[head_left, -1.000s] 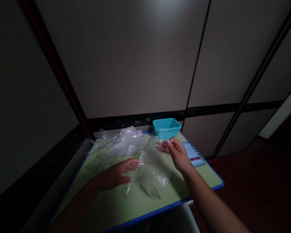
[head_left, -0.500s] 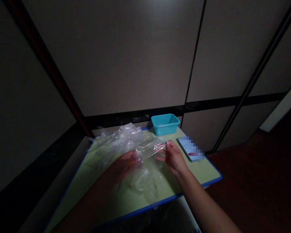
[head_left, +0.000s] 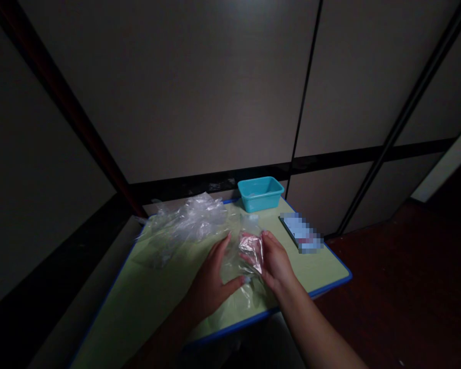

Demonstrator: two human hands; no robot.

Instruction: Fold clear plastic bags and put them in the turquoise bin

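Note:
A clear plastic bag (head_left: pixel 250 252) hangs crinkled between my hands, just over the near part of the table. My right hand (head_left: pixel 274 260) grips its right side, with the thumb in front and the fingers showing through the film behind. On the other side, my left hand (head_left: pixel 218 277) is open, thumb and fingers spread wide around the bag's left part. Whether the left fingers touch the film is hard to tell. A heap of clear plastic bags (head_left: pixel 200 218) lies beyond my left hand, at the table's back left.
The light green table (head_left: pixel 149 302) has a blue edge. A turquoise plastic basket (head_left: pixel 261 197) stands at its back, near the cabinet doors (head_left: pixel 215 92). A phone (head_left: pixel 299 233), its screen partly pixelated, lies to the right of my right hand.
My left hand has let go of the stretched film and spread its fingers, moving slightly right and down. The bag now hangs looser from my right hand, which has stayed nearly in place.

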